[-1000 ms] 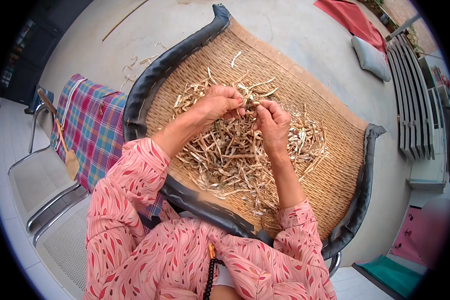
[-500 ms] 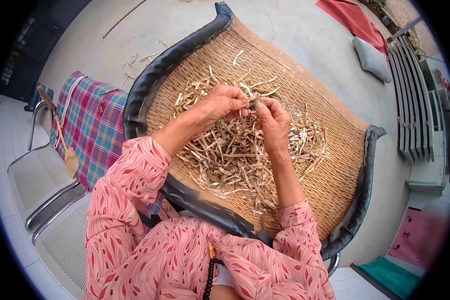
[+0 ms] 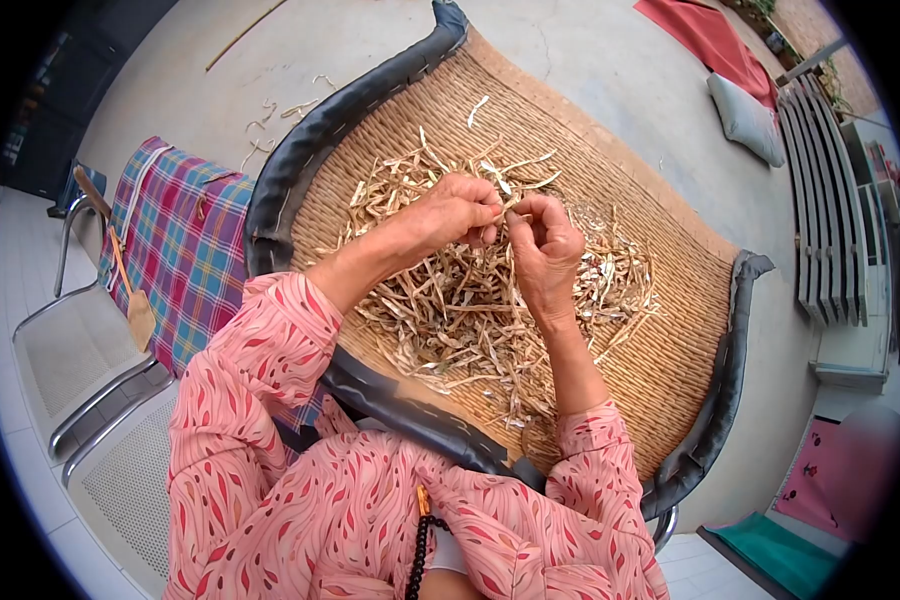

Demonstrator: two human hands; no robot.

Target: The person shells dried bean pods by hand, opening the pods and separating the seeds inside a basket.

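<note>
A large woven winnowing tray (image 3: 660,370) with a dark bound rim rests at my lap. On it lies a heap of dry bean pods (image 3: 450,310), pale and brown, some split into curled shells. Over the upper part of this heap, my left hand (image 3: 457,212) pinches one dry bean pod (image 3: 509,200) between thumb and fingers. My right hand (image 3: 548,252) grips the other end of that pod, thumb against index finger. The fingertips of both hands nearly meet, so most of the pod is hidden.
Perforated metal chairs (image 3: 80,345) stand at the left, one draped with a plaid cloth (image 3: 185,235) beside a wooden spatula (image 3: 140,318). A few pod scraps (image 3: 260,125) lie on the floor. A grey cushion (image 3: 746,120) and stacked slatted panels (image 3: 820,200) are at the right.
Both hands stay over the heap with small finger movements. The left hand has turned slightly, and the right thumb has shifted down and closer to the left fingertips.
</note>
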